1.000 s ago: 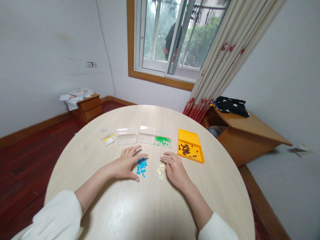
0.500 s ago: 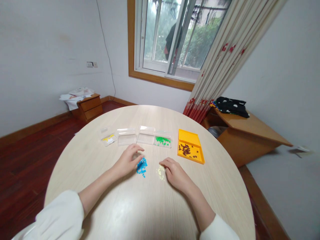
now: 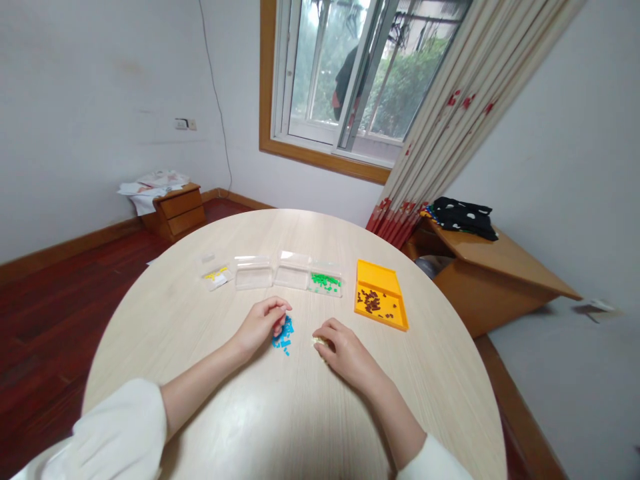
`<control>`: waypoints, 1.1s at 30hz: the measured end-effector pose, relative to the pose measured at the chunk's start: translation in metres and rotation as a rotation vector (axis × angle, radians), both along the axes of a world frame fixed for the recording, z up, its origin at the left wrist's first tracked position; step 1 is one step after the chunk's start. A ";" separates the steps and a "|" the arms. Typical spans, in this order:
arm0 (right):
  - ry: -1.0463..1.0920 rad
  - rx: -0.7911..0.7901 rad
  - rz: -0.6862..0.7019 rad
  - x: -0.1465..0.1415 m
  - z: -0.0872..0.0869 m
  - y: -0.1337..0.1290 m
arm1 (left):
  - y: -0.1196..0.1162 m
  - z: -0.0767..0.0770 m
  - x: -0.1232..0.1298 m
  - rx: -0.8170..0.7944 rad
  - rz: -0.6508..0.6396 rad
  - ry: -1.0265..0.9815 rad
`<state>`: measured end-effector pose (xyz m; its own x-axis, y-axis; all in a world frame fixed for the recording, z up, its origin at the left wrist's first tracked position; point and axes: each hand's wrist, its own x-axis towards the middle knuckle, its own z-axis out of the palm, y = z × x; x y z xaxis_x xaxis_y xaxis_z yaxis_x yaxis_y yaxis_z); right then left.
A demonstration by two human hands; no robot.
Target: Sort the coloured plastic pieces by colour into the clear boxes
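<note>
My left hand (image 3: 260, 325) is closed at the left edge of a small heap of blue pieces (image 3: 284, 340) on the table. Its fingertips and thumb are drawn together over the top of that heap, and whatever they pinch is hidden. My right hand (image 3: 347, 351) curls its fingers and thumb around a little pile of pale yellow pieces (image 3: 318, 341), which shows between the tips and is partly covered by the hand. Both heaps lie loose on the tabletop, a short way apart.
Beyond my hands on the round table (image 3: 300, 427) stand two clear open boxes (image 3: 253, 279), a clear box with green pieces (image 3: 326, 283), and one with yellow pieces (image 3: 217, 277). An orange open box (image 3: 395, 321) with dark brown pieces lies at the right.
My left fingers have curled in and come down at the blue heap. My right fingers have moved slightly left and closed around the pale yellow pile, covering more of it.
</note>
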<state>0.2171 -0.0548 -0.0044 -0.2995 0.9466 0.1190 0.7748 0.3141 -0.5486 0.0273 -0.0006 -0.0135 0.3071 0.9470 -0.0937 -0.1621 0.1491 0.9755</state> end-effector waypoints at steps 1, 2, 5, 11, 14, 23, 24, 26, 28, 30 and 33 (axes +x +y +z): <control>-0.003 0.001 0.000 0.000 0.000 0.000 | -0.001 0.000 0.001 -0.018 -0.016 -0.015; -0.008 0.005 -0.002 0.000 0.000 0.000 | -0.002 0.000 0.001 -0.033 -0.031 -0.027; -0.019 0.033 -0.018 0.001 -0.002 0.000 | -0.005 0.001 0.002 -0.036 -0.056 -0.013; -0.051 0.071 -0.047 0.004 -0.007 0.004 | -0.008 0.003 0.003 -0.002 -0.070 0.029; -0.058 0.079 -0.054 0.005 -0.009 0.005 | -0.008 0.001 0.003 -0.021 -0.076 0.003; 0.032 0.084 -0.082 0.009 -0.010 0.007 | -0.011 0.002 0.003 -0.173 -0.140 -0.198; 0.058 0.077 -0.093 0.009 -0.010 0.007 | -0.011 0.004 0.003 -0.188 -0.146 -0.219; 0.131 0.061 -0.123 0.010 -0.012 0.008 | -0.012 0.006 0.003 -0.217 -0.154 -0.254; 0.248 0.034 -0.174 0.011 -0.014 0.010 | -0.012 0.006 0.003 -0.243 -0.153 -0.286; 0.445 -0.036 -0.248 0.012 -0.016 0.013 | -0.011 0.006 0.003 -0.269 -0.144 -0.319; 0.834 -0.193 -0.349 0.013 -0.017 0.018 | -0.009 0.005 0.004 -0.315 -0.137 -0.362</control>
<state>0.2299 -0.0372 -0.0214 0.1186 0.9929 -0.0010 0.1385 -0.0176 -0.9902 0.0311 -0.0098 -0.0088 0.4929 0.8384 -0.2327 -0.4405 0.4711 0.7642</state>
